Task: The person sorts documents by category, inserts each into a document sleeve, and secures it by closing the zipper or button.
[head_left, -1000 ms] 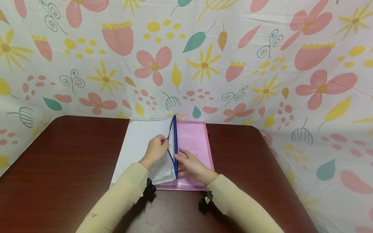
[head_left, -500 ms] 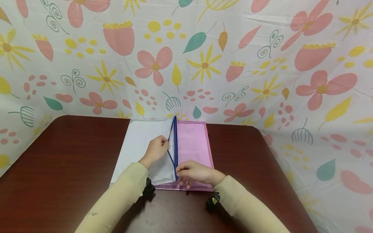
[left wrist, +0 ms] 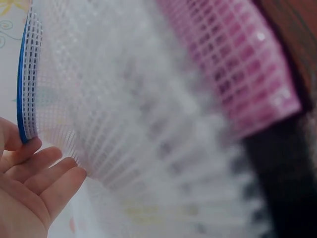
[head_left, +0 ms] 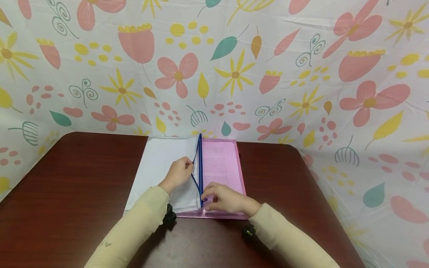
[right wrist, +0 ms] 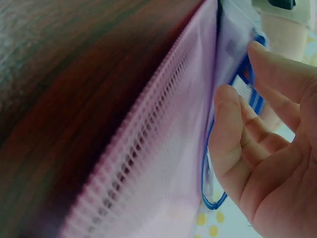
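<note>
A white mesh zipper pouch with a blue zipper edge lies over a pink mesh pouch. My left hand pinches one side of the blue-edged opening and holds it to the left, so the mouth gapes. In the left wrist view, the thumb and forefinger of that hand are on the blue edging. At the opening's near end is my right hand, thumb and forefinger apart beside a small blue zipper pull. In the right wrist view, a fingertip of the right hand meets the blue edge.
Both pouches rest on a dark red-brown table. A patterned cloth with flowers hangs behind and at the sides. Lines of print show through the pink pouch. Dark wrist cameras sit under both sleeves.
My right hand has moved from the middle of the zipper toward the near corner of the white pouch, and its thumb and forefinger have spread. My left hand keeps its hold.
</note>
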A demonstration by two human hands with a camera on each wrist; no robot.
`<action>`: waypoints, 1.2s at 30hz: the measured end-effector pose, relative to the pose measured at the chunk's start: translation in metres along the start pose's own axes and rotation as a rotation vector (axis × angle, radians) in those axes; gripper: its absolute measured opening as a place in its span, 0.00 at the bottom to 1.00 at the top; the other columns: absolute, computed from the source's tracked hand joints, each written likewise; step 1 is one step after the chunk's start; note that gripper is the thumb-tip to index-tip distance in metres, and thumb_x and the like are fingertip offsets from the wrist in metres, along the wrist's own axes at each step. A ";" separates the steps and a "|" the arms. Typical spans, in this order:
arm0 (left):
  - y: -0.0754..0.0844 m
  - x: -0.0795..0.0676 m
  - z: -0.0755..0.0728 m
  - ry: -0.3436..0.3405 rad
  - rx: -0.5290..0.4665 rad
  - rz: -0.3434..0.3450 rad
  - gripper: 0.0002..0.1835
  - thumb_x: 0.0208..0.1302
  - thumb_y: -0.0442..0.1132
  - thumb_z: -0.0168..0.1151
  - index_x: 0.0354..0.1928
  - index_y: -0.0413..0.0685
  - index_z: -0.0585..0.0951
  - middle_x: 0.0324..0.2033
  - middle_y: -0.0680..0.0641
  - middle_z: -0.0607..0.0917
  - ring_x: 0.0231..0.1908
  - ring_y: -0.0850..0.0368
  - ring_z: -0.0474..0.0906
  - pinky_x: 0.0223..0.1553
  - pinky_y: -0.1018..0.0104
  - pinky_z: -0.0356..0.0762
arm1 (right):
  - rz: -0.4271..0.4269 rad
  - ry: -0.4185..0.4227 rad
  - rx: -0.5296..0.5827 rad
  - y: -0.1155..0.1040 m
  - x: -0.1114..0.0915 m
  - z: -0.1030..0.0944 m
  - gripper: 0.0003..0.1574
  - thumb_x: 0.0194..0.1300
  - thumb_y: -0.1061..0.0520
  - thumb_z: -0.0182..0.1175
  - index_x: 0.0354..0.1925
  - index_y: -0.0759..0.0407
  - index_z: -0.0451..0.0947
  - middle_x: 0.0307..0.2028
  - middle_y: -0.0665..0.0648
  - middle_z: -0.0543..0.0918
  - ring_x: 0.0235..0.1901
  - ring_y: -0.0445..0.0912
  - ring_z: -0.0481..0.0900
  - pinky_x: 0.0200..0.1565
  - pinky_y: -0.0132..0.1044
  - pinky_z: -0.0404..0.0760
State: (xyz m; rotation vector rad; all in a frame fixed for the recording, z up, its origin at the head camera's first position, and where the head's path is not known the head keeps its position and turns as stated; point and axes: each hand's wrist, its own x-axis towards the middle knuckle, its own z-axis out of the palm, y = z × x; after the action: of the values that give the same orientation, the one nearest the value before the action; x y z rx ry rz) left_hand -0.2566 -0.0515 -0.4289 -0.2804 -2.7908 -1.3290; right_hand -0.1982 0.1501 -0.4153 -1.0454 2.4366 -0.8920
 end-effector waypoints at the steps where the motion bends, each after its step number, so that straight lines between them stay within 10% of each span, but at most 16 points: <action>1: 0.000 0.000 -0.001 -0.001 0.003 0.001 0.10 0.66 0.36 0.49 0.37 0.39 0.79 0.26 0.47 0.80 0.25 0.57 0.73 0.28 0.69 0.72 | -0.002 -0.005 -0.004 0.000 0.001 0.000 0.11 0.59 0.58 0.65 0.43 0.57 0.83 0.44 0.53 0.78 0.38 0.42 0.75 0.39 0.27 0.78; 17: -0.002 -0.003 -0.001 -0.090 0.053 -0.014 0.08 0.69 0.36 0.50 0.37 0.40 0.77 0.25 0.47 0.79 0.24 0.58 0.73 0.28 0.68 0.72 | -0.030 0.061 -0.428 -0.015 -0.005 -0.005 0.11 0.59 0.51 0.64 0.22 0.49 0.75 0.29 0.44 0.74 0.27 0.34 0.70 0.32 0.24 0.72; 27: 0.003 -0.009 0.003 -0.249 0.210 0.020 0.26 0.65 0.50 0.57 0.57 0.39 0.71 0.47 0.40 0.82 0.48 0.47 0.79 0.52 0.53 0.76 | 0.068 0.098 0.150 0.005 -0.004 -0.002 0.20 0.54 0.56 0.69 0.17 0.60 0.69 0.27 0.51 0.85 0.29 0.36 0.79 0.32 0.26 0.76; 36: 0.010 -0.013 0.001 -0.345 0.276 0.042 0.35 0.57 0.55 0.63 0.60 0.38 0.70 0.50 0.39 0.81 0.54 0.45 0.76 0.57 0.53 0.73 | 0.188 0.050 0.481 0.006 0.001 0.011 0.22 0.55 0.67 0.62 0.18 0.57 0.58 0.16 0.47 0.71 0.26 0.42 0.85 0.28 0.32 0.83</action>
State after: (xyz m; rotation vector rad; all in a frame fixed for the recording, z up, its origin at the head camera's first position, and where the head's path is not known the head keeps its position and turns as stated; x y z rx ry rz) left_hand -0.2416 -0.0468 -0.4233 -0.6027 -3.1785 -0.9460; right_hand -0.1963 0.1486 -0.4276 -0.6160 2.1475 -1.3560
